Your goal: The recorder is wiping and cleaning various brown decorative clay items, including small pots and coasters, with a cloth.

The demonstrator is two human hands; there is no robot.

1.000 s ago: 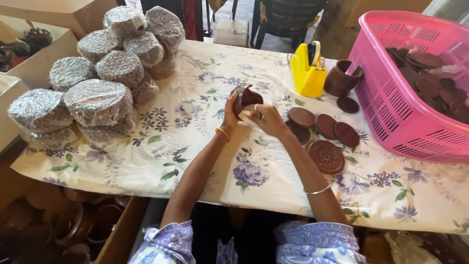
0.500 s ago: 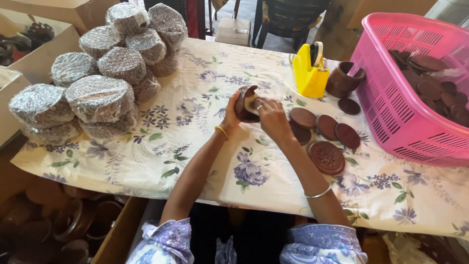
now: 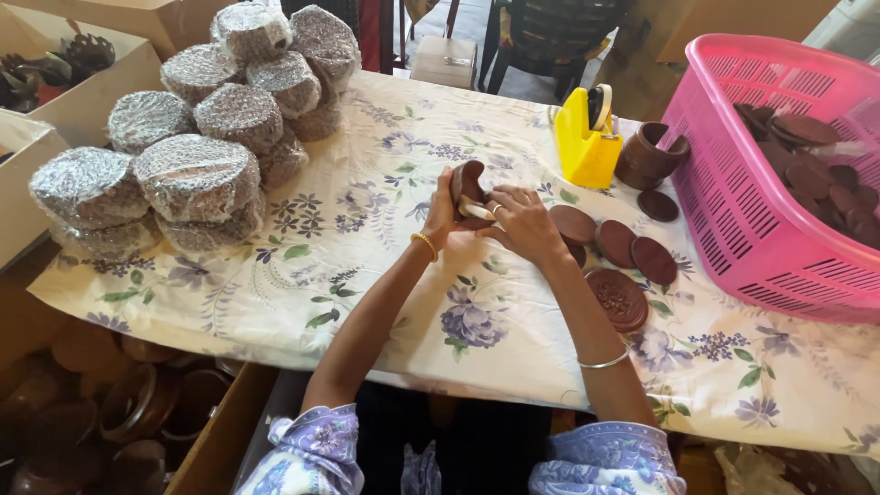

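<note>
Beyond your fingers, the tabletop [image 3: 275,275] wears a pale cloth printed with purple flowers and green leaves, lit by soft daylight. Past its far edge you see a tan floor [image 3: 541,82], a small cardboard box [image 3: 445,60] on it, and the dark legs of a chair [image 3: 559,32]. Left of your fingers stand open cardboard boxes [image 3: 73,82]; below the near left edge, another box [image 3: 215,449] sits in shadow.
</note>
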